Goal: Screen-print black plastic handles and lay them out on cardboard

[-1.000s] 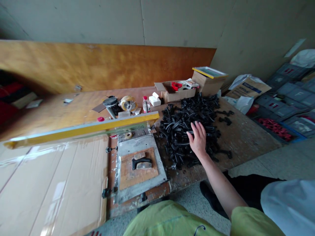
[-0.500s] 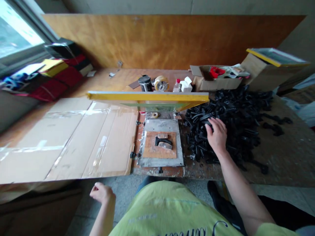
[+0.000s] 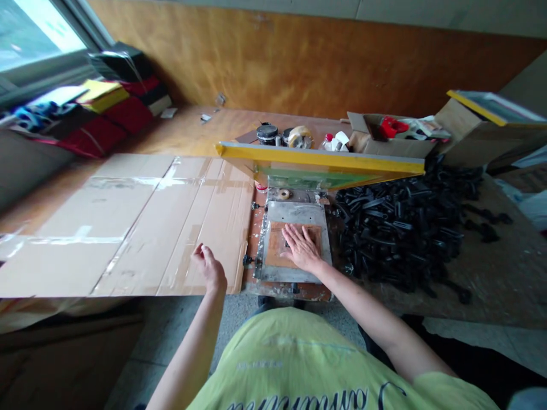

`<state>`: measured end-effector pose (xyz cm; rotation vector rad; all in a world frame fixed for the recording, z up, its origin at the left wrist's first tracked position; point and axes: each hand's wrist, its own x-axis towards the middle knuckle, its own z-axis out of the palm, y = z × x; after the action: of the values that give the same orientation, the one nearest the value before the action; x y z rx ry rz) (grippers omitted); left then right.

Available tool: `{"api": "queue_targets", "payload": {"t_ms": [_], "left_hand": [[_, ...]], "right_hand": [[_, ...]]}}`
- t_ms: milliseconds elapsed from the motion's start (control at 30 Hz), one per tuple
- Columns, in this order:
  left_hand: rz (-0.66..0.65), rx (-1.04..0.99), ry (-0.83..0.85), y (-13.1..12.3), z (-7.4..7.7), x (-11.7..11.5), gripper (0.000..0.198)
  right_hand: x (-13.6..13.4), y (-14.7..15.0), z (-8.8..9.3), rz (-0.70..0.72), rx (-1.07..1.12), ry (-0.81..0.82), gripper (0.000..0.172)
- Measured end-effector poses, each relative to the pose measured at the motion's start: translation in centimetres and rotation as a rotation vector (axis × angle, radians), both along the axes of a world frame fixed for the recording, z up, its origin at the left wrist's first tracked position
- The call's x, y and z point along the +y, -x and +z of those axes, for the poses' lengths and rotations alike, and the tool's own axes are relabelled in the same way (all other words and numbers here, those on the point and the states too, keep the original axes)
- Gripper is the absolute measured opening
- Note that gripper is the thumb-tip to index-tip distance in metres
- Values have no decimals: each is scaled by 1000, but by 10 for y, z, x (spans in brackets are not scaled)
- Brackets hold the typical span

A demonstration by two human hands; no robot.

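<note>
My right hand (image 3: 301,249) lies palm down with fingers spread over a brown wooden board (image 3: 276,256). Beneath it is a small black plastic part (image 3: 288,244), mostly hidden by the fingers; whether the palm presses on it I cannot tell. The board rests on a grey metal plate (image 3: 299,212) with knobs along its sides. My left hand (image 3: 210,269) hovers over the right part of a flat cardboard sheet (image 3: 141,228), fingers curled closed, their inside hidden. Behind the plate, a yellow-edged screen frame (image 3: 320,159) is raised and tilted.
A heap of black plastic parts (image 3: 397,222) spreads right of the plate. Along the back stand a dark jar (image 3: 267,134), a tape roll (image 3: 299,136), a red-capped bottle (image 3: 327,142) and an open carton (image 3: 397,148). Red and black bundles (image 3: 128,117) lie at the left.
My right hand has moved left from the black heap onto the board, covering the black part. My left hand has risen from below the table edge to over the cardboard. The view has shifted slightly.
</note>
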<state>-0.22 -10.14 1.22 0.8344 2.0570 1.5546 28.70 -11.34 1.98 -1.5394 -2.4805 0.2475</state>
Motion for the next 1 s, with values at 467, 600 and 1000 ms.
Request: {"api": "queue_targets", "payload": {"t_ms": [467,600,1000], "left_hand": [[-774,-314,-425,-89,175,94,51],[-864,-314,-369,-94,195,89,59],[-909,-401,276,-48,46,-21,87]], "right_hand": [[-35,-59,44,-270,447,-16,27],[-32,-116,55,-539,597,-22,32],[47,-66,112,-357,246,-233,54]]}}
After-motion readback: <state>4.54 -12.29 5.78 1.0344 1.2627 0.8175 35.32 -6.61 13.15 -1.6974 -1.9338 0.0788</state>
